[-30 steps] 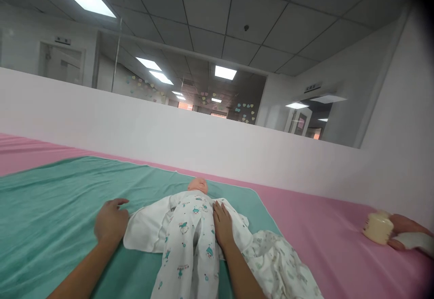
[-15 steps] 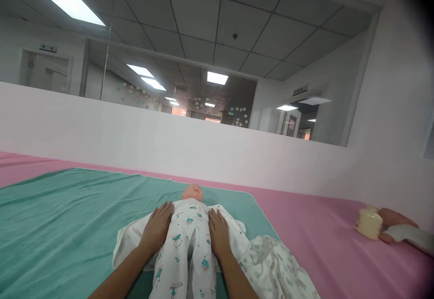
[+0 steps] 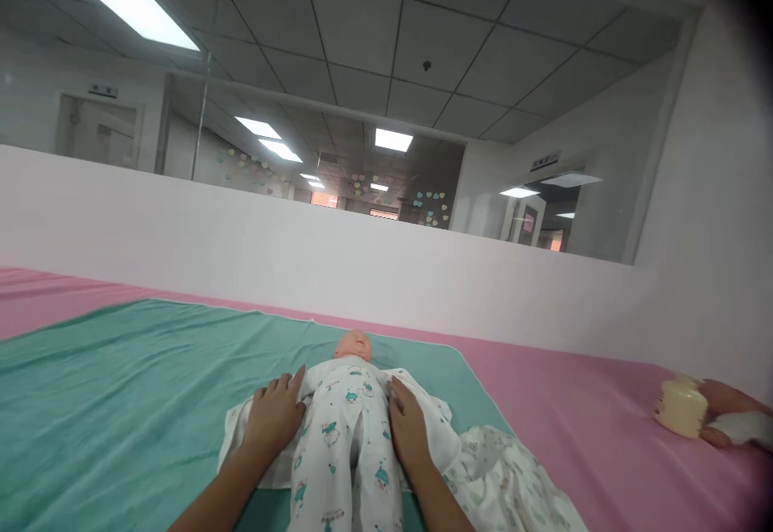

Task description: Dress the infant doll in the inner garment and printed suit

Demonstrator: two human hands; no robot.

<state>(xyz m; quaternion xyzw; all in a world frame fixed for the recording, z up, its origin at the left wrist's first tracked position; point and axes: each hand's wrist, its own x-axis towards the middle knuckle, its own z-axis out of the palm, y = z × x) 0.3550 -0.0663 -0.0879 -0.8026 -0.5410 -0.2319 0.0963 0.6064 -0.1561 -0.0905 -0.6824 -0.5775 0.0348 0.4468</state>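
A baby doll (image 3: 355,345) lies on its back, head away from me, dressed in a white romper (image 3: 338,435) with small teal and red prints. My left hand (image 3: 278,413) rests at the doll's left-hand side in view, over a white cloth (image 3: 233,427) spread beneath it. Its index finger stands apart from the others, whose tips bend out of sight. Along the opposite side of the romper lies my right hand (image 3: 408,423), fingers stretched toward the doll's shoulder. Neither hand visibly grips anything.
Under the doll is a green sheet (image 3: 121,387) over a pink surface (image 3: 561,403). A crumpled printed cloth (image 3: 507,476) lies to the right. Farther right are a cream-coloured container (image 3: 681,407) and part of another doll (image 3: 733,399). A white wall (image 3: 302,250) with a window stands behind.
My left hand has shifted slightly off the doll's side, its fingers now more bent and spread. My right hand stays along the romper. The whole view has swung a little left.
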